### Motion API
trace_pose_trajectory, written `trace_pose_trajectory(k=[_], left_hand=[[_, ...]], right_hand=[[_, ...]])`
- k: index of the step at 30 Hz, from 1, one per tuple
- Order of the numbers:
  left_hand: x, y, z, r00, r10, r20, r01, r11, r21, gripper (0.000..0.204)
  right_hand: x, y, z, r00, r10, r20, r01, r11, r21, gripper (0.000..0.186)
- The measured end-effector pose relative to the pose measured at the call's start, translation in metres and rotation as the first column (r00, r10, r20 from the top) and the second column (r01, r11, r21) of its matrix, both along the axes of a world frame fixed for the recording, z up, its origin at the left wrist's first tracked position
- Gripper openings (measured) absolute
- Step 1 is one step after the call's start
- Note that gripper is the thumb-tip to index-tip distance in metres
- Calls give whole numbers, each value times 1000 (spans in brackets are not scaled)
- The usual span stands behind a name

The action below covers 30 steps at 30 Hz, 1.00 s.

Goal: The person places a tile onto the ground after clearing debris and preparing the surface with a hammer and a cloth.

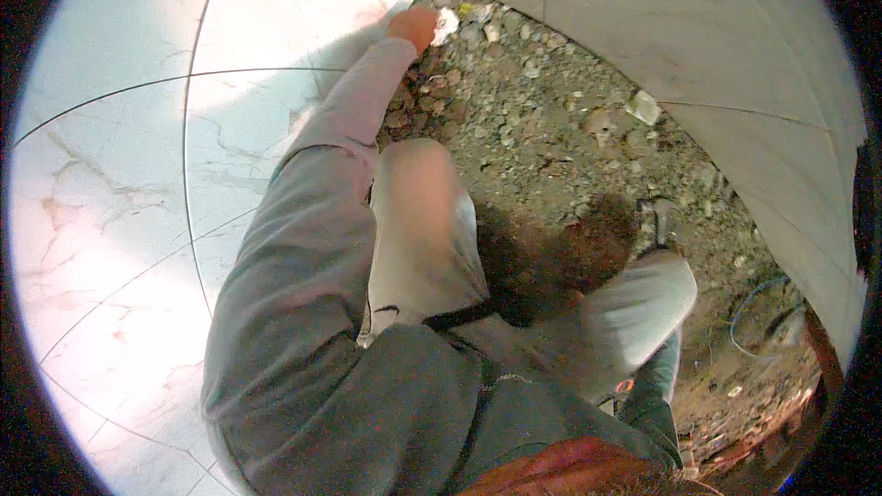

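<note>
My left arm reaches far forward along the wall's foot. At its end my left hand [412, 28] is curled, low beside the pale marbled tiles [276, 18]. Right at its fingers is a small ragged white piece [446, 27], whose kind I cannot make out. A small yellow bit [467, 9] lies just beyond it on the stony ground [533, 110]. What the fingers close on is hidden by the hand itself. My right hand is out of sight; only a dark sleeve [655, 395] shows low on the right, behind my bent leg.
Large beige-grey tiles [735, 28] border the ground on the far right side. A flat pale stone chunk [644, 107] lies near their edge. A thin bluish loop [740, 317] rests at the right. My bent knees [418, 184] are over the rubble.
</note>
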<state>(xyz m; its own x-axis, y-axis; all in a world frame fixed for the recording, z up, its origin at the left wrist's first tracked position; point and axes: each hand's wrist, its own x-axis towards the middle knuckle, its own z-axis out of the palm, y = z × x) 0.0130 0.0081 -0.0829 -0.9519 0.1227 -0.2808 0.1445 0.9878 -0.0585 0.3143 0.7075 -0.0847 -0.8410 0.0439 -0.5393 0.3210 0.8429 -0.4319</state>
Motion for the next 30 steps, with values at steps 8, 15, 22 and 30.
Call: trace_pose_trajectory(k=[8, 15, 22, 30], left_hand=[[-5, 54, 20, 913, 409, 15, -408, 912, -39, 18], [59, 63, 27, 967, -45, -252, -5, 981, -193, 39], [32, 49, 6, 968, 225, 106, -239, 961, 142, 43], [15, 48, -14, 961, 256, 102, -259, 966, 20, 80]], right_hand=[[-9, 20, -55, 989, -106, -103, 103, 994, -35, 37], [10, 34, -56, 979, -188, -74, 184, 981, -65, 40], [13, 31, -36, 950, -304, 78, 312, 887, -340, 43], [15, 35, -40, 920, -357, 162, 392, 809, -438, 47]])
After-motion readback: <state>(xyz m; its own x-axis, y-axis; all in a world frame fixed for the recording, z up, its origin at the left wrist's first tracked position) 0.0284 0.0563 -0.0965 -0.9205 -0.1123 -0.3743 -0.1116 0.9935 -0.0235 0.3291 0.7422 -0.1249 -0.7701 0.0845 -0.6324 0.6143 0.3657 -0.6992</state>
